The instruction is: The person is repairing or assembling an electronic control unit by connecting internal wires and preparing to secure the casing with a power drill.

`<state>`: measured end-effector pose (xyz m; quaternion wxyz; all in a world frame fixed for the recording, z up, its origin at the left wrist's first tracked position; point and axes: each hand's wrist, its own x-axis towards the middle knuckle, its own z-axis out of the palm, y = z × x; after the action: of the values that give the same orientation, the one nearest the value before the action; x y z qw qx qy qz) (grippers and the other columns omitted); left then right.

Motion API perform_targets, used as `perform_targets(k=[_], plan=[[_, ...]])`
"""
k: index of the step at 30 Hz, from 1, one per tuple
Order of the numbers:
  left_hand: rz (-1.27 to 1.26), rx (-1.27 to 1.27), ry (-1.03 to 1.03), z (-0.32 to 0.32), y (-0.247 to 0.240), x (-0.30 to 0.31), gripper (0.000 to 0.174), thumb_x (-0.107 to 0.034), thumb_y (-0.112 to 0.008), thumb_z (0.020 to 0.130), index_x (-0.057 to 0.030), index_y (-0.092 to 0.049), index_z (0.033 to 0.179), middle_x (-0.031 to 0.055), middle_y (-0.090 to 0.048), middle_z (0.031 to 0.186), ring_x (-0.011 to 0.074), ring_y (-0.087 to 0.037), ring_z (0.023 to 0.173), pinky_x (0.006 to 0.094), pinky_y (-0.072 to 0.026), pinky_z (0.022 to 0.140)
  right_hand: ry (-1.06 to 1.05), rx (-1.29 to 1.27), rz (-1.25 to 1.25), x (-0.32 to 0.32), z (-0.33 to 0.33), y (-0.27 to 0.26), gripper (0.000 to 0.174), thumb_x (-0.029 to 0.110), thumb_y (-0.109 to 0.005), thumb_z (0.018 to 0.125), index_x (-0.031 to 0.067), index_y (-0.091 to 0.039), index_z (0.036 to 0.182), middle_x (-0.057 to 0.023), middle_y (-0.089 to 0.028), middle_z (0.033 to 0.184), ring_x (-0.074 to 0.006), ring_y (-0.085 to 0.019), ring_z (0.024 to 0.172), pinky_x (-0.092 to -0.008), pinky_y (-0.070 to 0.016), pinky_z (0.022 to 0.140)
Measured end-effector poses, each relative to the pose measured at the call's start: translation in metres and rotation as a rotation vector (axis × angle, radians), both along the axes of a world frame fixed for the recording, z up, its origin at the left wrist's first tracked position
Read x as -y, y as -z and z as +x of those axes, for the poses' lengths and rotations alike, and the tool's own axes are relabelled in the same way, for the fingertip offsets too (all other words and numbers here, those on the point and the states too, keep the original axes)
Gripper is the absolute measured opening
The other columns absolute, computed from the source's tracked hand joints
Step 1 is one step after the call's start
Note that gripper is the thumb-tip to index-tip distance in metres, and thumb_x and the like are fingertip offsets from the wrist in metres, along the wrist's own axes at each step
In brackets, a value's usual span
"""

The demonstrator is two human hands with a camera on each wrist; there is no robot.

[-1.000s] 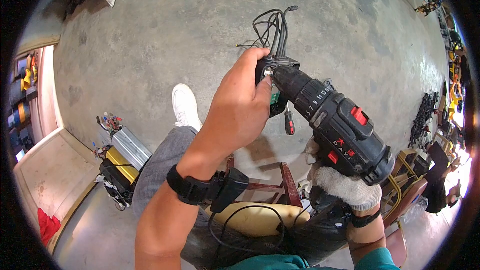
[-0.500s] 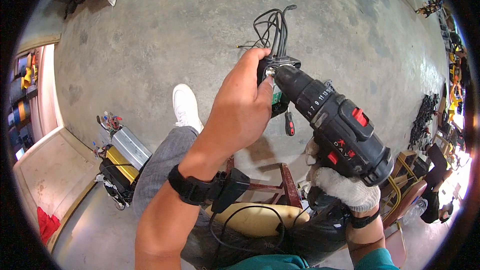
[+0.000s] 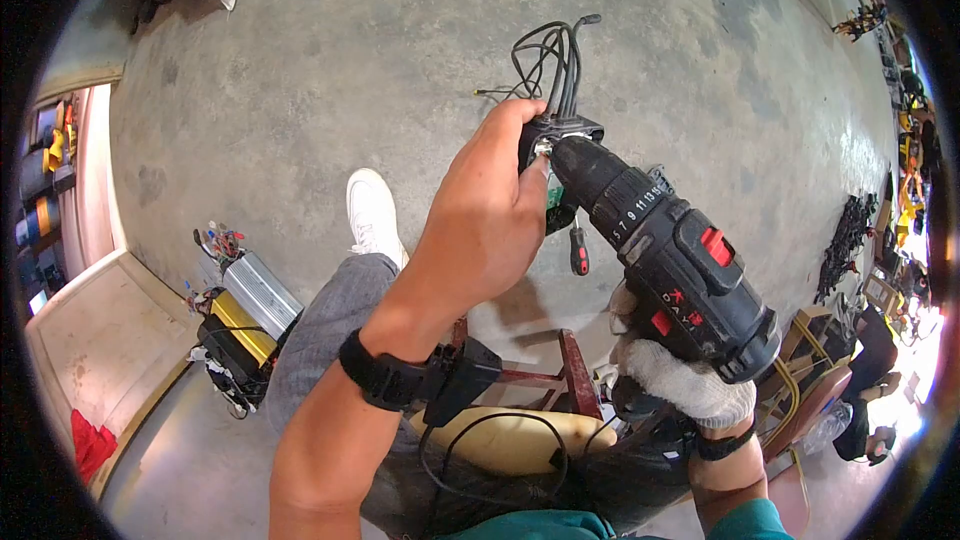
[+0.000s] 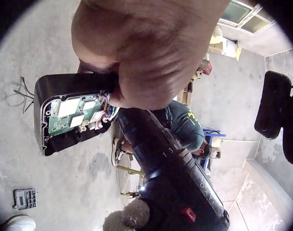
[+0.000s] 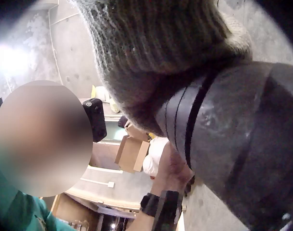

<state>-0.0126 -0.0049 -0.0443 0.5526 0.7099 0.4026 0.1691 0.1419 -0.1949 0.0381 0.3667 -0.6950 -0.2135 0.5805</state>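
In the head view my bare left hand grips a black housing with dark cables rising from its end. The left wrist view shows the housing with its side uncovered, a green circuit board and coloured wires inside. My right hand, in a knitted glove, holds a black and red power drill by its handle. The drill's front end is at the housing's cable end, beside my left thumb; its exact contact is hidden. In the right wrist view the glove wraps the dark drill body.
A screwdriver shows below the housing. A reddish wooden stool frame is between the legs. Silver and yellow metal boxes stand at left, a chair at right. A grey part lies on the floor; another person is beyond.
The housing, left hand and drill front have shifted very slightly right and down in the head view. The drill's rear has dipped a little. Both holds are unchanged.
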Motion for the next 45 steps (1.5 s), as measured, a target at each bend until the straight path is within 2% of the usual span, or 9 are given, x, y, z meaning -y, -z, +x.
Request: perform_targets(k=[6,11,19,26,36,38,41,45], plan=[[0.054,0.034,0.015,-0.0010,0.0022,0.0004,0.037,0.000,-0.058,0.102,0.0017,-0.055,0.139,0.0182,-0.068,0.127,0.0255,-0.066,0.120,0.0353,-0.0481,0.108,0.022,-0.036,-0.021,0.0012,0.0000,-0.0009,0.049,0.000,-0.074,0.081,0.0062,-0.066,0.129,-0.0046,-0.070,0.102,-0.0165,-0.071,0.084,-0.0351,-0.0607,0.073],[0.068,0.032,0.041,-0.0027,-0.0010,-0.0005,0.038,0.000,-0.059,0.102,0.0017,-0.055,0.139,0.0189,-0.068,0.129,0.0271,-0.065,0.121,0.0362,-0.0473,0.109,-0.041,0.074,0.043,0.0043,0.0008,0.0011,0.054,0.005,-0.078,0.083,0.0066,-0.066,0.135,-0.0056,-0.072,0.105,-0.0164,-0.071,0.087,-0.0341,-0.0603,0.075],[0.114,0.035,0.063,-0.0040,0.0003,-0.0009,0.039,-0.001,-0.058,0.102,0.0020,-0.054,0.140,0.0217,-0.066,0.131,0.0340,-0.065,0.125,0.0393,-0.0463,0.111,-0.126,0.205,0.059,0.0042,0.0018,0.0028,0.050,0.005,-0.079,0.082,0.0064,-0.067,0.131,-0.0044,-0.071,0.101,-0.0150,-0.069,0.087,-0.0337,-0.0596,0.076],[0.109,0.041,0.048,-0.0022,0.0018,0.0003,0.039,-0.002,-0.059,0.102,0.0019,-0.054,0.140,0.0219,-0.066,0.130,0.0335,-0.065,0.124,0.0392,-0.0466,0.110,-0.040,0.078,0.045,0.0050,0.0004,0.0024,0.048,0.005,-0.079,0.082,0.0061,-0.067,0.129,-0.0043,-0.071,0.100,-0.0156,-0.070,0.086,-0.0338,-0.0597,0.075],[0.106,0.027,0.064,-0.0024,-0.0013,-0.0002,0.039,0.001,-0.058,0.101,0.0017,-0.054,0.140,0.0219,-0.066,0.130,0.0336,-0.065,0.123,0.0389,-0.0470,0.109,-0.052,0.107,0.025,0.0037,0.0007,0.0017,0.048,0.006,-0.079,0.083,0.0058,-0.067,0.129,-0.0048,-0.071,0.101,-0.0156,-0.070,0.085,-0.0334,-0.0594,0.075],[0.118,0.027,0.075,-0.0031,-0.0003,-0.0001,0.039,0.001,-0.058,0.101,0.0017,-0.054,0.140,0.0220,-0.066,0.130,0.0339,-0.065,0.124,0.0389,-0.0470,0.109,-0.192,0.266,0.109,0.0052,0.0016,0.0048,0.046,0.008,-0.079,0.083,0.0059,-0.068,0.127,-0.0043,-0.071,0.101,-0.0148,-0.069,0.087,-0.0324,-0.0588,0.076],[0.142,0.043,0.068,-0.0036,0.0007,0.0008,0.039,0.000,-0.058,0.101,0.0017,-0.055,0.140,0.0222,-0.066,0.131,0.0346,-0.065,0.125,0.0391,-0.0470,0.109,-0.100,0.192,0.015,0.0027,-0.0016,-0.0003,0.044,0.010,-0.080,0.084,0.0061,-0.068,0.126,-0.0042,-0.071,0.102,-0.0140,-0.068,0.088,-0.0317,-0.0583,0.077],[0.121,0.039,0.062,-0.0034,-0.0012,-0.0002,0.038,-0.001,-0.059,0.102,0.0013,-0.055,0.139,0.0221,-0.067,0.130,0.0355,-0.065,0.124,0.0395,-0.0473,0.109,-0.114,0.144,0.063,0.0030,0.0017,0.0016,0.044,0.011,-0.081,0.084,0.0059,-0.068,0.126,-0.0044,-0.071,0.103,-0.0139,-0.068,0.089,-0.0318,-0.0582,0.078]])
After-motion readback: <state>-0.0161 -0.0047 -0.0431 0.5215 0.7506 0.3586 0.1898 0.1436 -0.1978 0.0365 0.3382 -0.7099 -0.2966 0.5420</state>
